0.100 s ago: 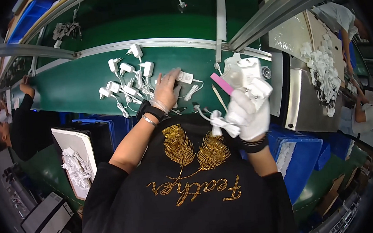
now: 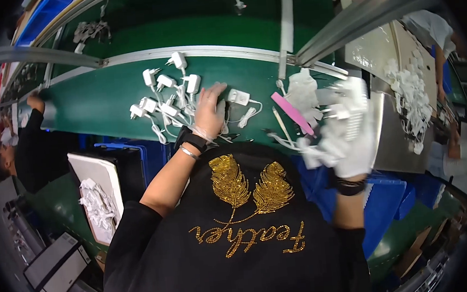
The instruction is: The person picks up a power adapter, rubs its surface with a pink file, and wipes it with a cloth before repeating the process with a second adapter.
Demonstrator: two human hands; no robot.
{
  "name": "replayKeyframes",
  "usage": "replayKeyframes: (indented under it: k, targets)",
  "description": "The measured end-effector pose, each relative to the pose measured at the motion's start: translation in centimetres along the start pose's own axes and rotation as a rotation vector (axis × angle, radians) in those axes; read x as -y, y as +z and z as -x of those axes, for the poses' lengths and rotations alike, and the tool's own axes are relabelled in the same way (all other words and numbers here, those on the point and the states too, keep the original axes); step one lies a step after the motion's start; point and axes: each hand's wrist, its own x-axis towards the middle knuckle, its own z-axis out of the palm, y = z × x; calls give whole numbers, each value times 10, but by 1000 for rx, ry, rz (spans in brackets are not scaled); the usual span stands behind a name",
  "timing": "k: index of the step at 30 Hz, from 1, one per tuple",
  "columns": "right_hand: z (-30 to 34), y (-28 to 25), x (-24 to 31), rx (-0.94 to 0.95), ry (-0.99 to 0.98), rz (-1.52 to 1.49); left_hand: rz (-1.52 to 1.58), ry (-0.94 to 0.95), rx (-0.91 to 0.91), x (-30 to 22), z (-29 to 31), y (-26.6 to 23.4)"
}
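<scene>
My left hand (image 2: 209, 114), with a black wristband and a bracelet at the wrist, rests on the green work surface (image 2: 98, 104), fingers stretched out and holding nothing. Beside it lies a heap of white plug-in power adapters (image 2: 170, 106) with bundled cables. Just past its fingertips a single power adapter (image 2: 238, 97) lies with its cable coiled. My right hand (image 2: 352, 153) wears a white glove and is smeared by motion. It grips white power adapters (image 2: 347, 109); a bundled cable (image 2: 312, 152) hangs from it toward the left.
A pink strip (image 2: 292, 113), a thin pen-like stick (image 2: 283, 124) and a crumpled clear plastic bag (image 2: 303, 94) lie between my hands. Many white adapters (image 2: 412, 99) are piled at the right. A metal post (image 2: 285, 26) rises behind. Another person (image 2: 36, 145) works at far left.
My right hand has swung right with the adapters, away from the pink strip, uncovering the plastic bag. My left hand has stayed nearly in place; the whole view has shifted slightly.
</scene>
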Motion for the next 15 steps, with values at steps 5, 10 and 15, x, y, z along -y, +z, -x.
replayKeyframes:
  k: [5,10,15]
  targets:
    - [59,-64,169,-501,-512,804,27,-102,-261,19,6,-30]
    - [47,-103,297,-857,-760,887,-80,-421,-130,18,28,-35]
    - [29,-149,353,-1141,-1016,1649,-152,-535,13,8,21,-23]
